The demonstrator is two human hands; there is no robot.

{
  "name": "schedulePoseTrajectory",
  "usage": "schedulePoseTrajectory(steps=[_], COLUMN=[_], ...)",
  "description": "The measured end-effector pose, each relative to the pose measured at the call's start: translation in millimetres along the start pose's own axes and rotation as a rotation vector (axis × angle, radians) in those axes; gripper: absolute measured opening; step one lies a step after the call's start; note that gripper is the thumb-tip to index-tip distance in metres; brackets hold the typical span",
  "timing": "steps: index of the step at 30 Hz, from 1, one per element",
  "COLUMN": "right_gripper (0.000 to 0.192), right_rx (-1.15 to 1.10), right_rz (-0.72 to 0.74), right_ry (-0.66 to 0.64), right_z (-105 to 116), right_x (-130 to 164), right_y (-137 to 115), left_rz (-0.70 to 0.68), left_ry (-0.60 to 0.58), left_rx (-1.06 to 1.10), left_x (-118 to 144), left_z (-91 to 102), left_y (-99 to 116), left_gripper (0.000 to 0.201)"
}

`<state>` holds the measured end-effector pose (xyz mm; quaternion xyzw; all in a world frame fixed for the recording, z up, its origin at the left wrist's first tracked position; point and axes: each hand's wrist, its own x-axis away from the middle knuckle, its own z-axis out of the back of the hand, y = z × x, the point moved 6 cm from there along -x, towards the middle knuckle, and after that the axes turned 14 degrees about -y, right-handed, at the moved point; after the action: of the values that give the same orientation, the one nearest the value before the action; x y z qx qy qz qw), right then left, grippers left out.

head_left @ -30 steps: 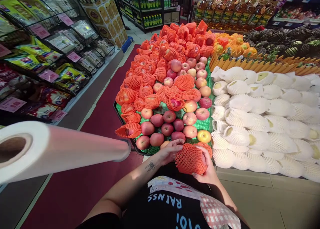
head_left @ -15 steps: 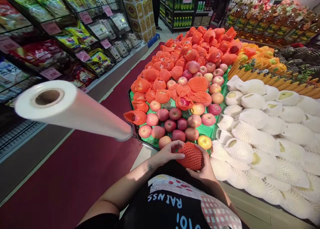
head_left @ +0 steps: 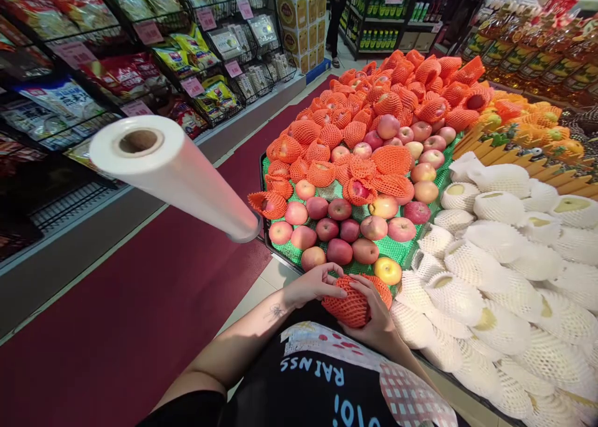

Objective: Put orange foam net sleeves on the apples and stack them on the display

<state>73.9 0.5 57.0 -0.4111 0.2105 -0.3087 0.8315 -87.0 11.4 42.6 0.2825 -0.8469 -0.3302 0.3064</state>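
Close to my body, both hands are around a red foam fruit net (head_left: pixel 349 304) that bulges over a round fruit; the net hides the fruit itself. My left hand (head_left: pixel 315 285) pinches the net's left side with thumb and fingers. Around its right side curl the fingers of my right hand (head_left: pixel 376 315), some of them over the top. A part of red netting sticks out beyond the right fingers. Just past my hands lie bare apples (head_left: pixel 339 251) on green mesh, with a yellow apple (head_left: pixel 387 270) nearest my right hand.
Netted apples (head_left: pixel 397 97) are heaped at the stand's far side. White-netted fruit (head_left: pixel 495 259) fills the right. A plastic bag roll (head_left: pixel 177 172) leans up at left, before shelves of packets (head_left: pixel 196 53). A person's legs (head_left: pixel 335 22) show at the back.
My view has turned left, so the surroundings sit further right. My right fingers have moved onto the top of the red net, and the net has turned between my hands.
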Motion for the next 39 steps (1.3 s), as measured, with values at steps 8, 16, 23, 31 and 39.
schedulePoseTrajectory(steps=[8, 16, 23, 31, 39], right_gripper=[0.074, 0.077, 0.076, 0.051, 0.057], right_rx=[0.157, 0.067, -0.041, -1.093, -1.195], right_rz=[0.053, -0.037, -0.174, -0.405, -0.386], right_ry=[0.065, 0.042, 0.21, 1.007, 1.214], right_z=[1, -9, 10, -17, -48], right_x=[-4, -10, -5, 81, 126], right_y=[-13, -7, -7, 46, 25], left_rz=[-0.139, -0.121, -0.287, -0.255, -0.221], left_ry=[0.192, 0.121, 0.202, 0.188, -0.153], left_rx=[-0.017, -0.347, -0.254, -0.945, -1.55], left_x=[4, 4, 5, -3, -36], left_z=[24.4, 8.9, 37.9, 64.2, 32.8], left_y=[16, 18, 33, 33, 17], left_gripper=[0.029, 0.042, 0.053, 0.014, 0.02])
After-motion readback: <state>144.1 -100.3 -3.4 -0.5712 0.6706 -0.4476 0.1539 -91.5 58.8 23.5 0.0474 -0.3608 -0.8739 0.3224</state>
